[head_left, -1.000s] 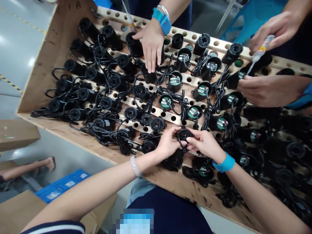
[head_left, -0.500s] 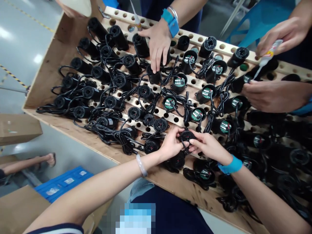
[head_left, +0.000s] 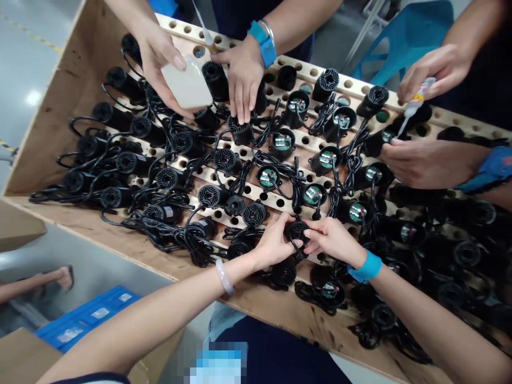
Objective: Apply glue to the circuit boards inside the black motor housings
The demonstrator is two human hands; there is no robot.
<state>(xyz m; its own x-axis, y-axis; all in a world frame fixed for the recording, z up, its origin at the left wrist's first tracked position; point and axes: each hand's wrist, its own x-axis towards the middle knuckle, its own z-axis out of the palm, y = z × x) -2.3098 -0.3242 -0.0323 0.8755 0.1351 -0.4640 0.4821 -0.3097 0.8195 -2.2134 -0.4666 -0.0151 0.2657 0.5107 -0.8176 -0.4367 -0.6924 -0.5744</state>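
Observation:
My left hand [head_left: 275, 239] and my right hand [head_left: 330, 238] both grip one black round unit with a vented cap [head_left: 296, 230], just above the near rows of a wooden rack [head_left: 280, 202] full of holes. Black cylindrical units with cords [head_left: 168, 178] fill the rack's left half with caps on. Units in the middle [head_left: 312, 195] stand uncapped and show green circuit boards. A bracelet is on my left wrist and a blue band on my right wrist.
Across the rack, a co-worker's hand [head_left: 240, 80] rests on units and their other hand holds a white box [head_left: 186, 85]. At right another person's hand holds a glue tube [head_left: 412, 104] over a unit. Cardboard boxes [head_left: 20, 354] and a blue crate [head_left: 86, 317] lie at lower left.
A co-worker's hand with a white box has come in over the rack's far left. My hands stay closed on the same black unit. The view shifted slightly.

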